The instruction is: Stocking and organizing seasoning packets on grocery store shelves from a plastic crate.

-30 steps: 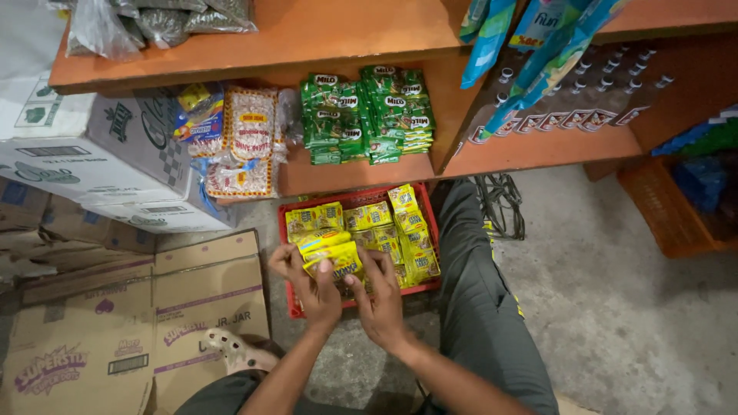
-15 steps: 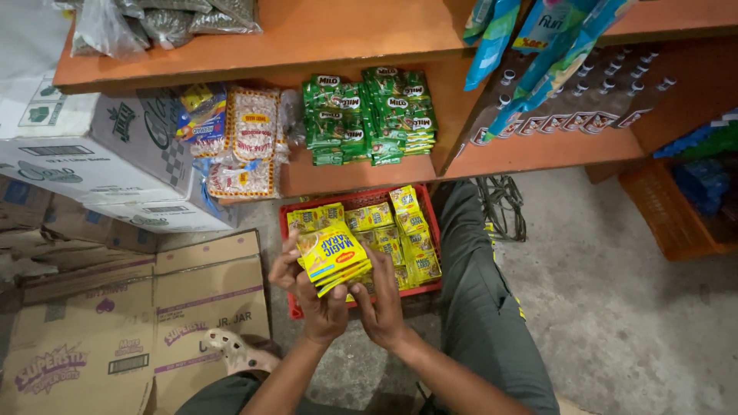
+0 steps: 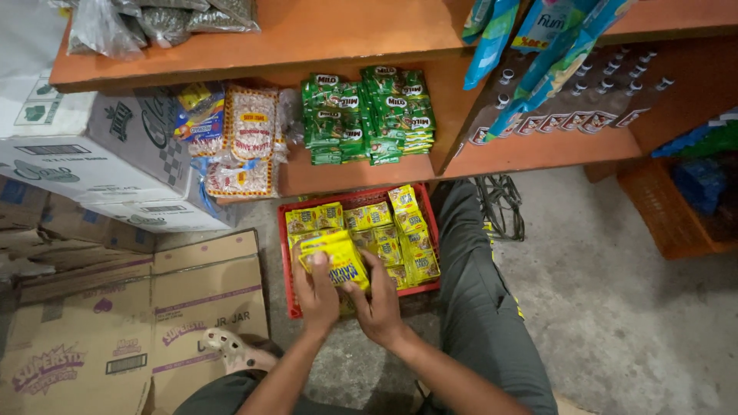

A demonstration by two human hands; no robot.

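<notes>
Both hands over red crate [image 3: 290,270]; left hand [image 3: 315,290], right hand [image 3: 378,301] clasp yellow packet stack [image 3: 335,258]; forearms angled inward.

Both bare forearms reach forward and converge, the left hand [image 3: 316,290] and right hand [image 3: 378,304] side by side, backs up, fingers curled closed in a grip, with the right thumb pointing toward the left hand.

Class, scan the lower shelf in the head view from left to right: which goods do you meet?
White cardboard box → clear bags of beans → green sachet stacks → row of dark sachets.
</notes>
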